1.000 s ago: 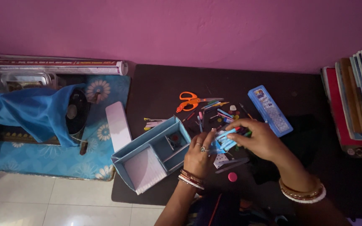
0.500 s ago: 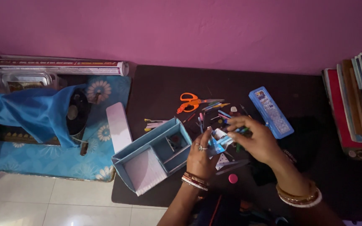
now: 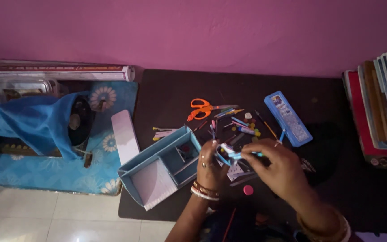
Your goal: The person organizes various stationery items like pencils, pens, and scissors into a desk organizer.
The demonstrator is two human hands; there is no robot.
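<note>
My left hand point(image 3: 210, 165) and my right hand point(image 3: 272, 166) meet over a dark table point(image 3: 166, 92), both gripping a small bundle of blue pens point(image 3: 232, 153). Just left of my left hand sits an open light-blue organizer box point(image 3: 157, 163) with several compartments. Beyond my hands lies a scatter of pens and small stationery point(image 3: 238, 125). Orange-handled scissors point(image 3: 204, 109) lie behind that, and a blue pencil case point(image 3: 287, 118) lies to the right. A small pink round cap point(image 3: 247, 190) rests near my right wrist.
A sewing machine under a blue cloth point(image 3: 32, 121) stands on a blue floral mat point(image 3: 108, 143) at left, with a white flat piece point(image 3: 125, 136) beside it. Stacked books point(image 3: 381, 107) stand at right. The pink wall point(image 3: 202, 31) is behind; pale floor tiles point(image 3: 45, 219) are below.
Both hands have drawn nearer to me and a little lower with the blue pens. My right hand has shifted down and right, uncovering more of the loose stationery.
</note>
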